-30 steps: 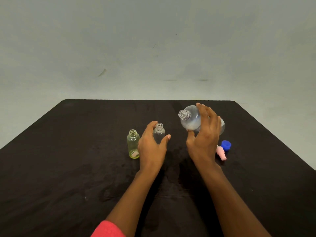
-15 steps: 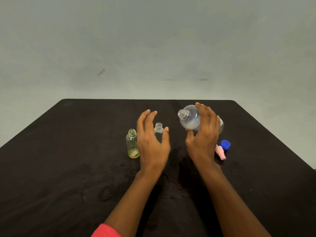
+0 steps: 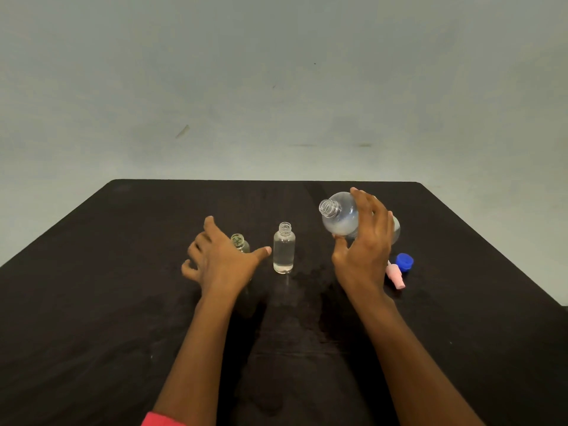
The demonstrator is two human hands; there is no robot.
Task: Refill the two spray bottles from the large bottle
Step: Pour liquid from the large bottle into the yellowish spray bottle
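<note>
- Black matte surface (image 3: 92,302) w/ faint wet-looking patches near the middle; grey-green wall behind.
- Right hand (image 3: 365,244) grasps the large bottle (image 3: 339,221) round its body, fingers over the top, thumb underneath.
- The large bottle is held off the surface & tilted, its open threaded neck pointing left & a bit up. Clear plastic, no cap, some whitish liquid pooled in its lower side.
- Left hand (image 3: 221,259) is released: fingers spread & loosely bent, holding nothing. It sits in front of the yellow-green spray bottle (image 3: 240,243), hiding most of its body. Touching it or not: can't tell.
- Yellow-green spray bottle stands upright, uncapped; only neck & shoulder show above the hand.
- Clear spray bottle (image 3: 284,249) stands upright on the surface btwn the two hands, uncapped, just right of the left thumb tip but apart from it. Clear liquid inside, level hard to read.
- The large bottle's neck is above & to the right of the clear spray bottle's mouth, not over it.
- Blue cap (image 3: 404,262) & pink spray head (image 3: 396,276) lie on the surface just right of the right wrist, close together.
- Red-pink sleeve (image 3: 159,421) shows at the bottom edge on the left arm.
</note>
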